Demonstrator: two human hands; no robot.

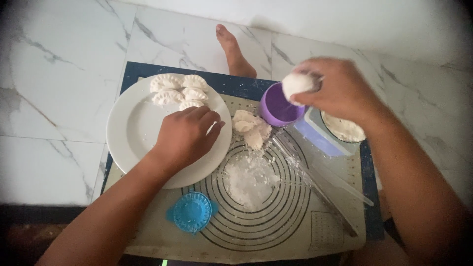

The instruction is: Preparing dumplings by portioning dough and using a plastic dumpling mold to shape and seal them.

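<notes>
A white lump of dough (297,83) sits pinched above the purple cup (281,106).

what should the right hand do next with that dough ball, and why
Probably lower the dough ball onto the floured centre of the mat. The right hand holds it above the purple cup, while the flour patch lies bare and the left hand rests on the plate beside the finished dumplings.

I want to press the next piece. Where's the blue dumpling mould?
In the head view, the blue dumpling mould lies low on the mat, just below the white plate and left of the flour pile.
</notes>
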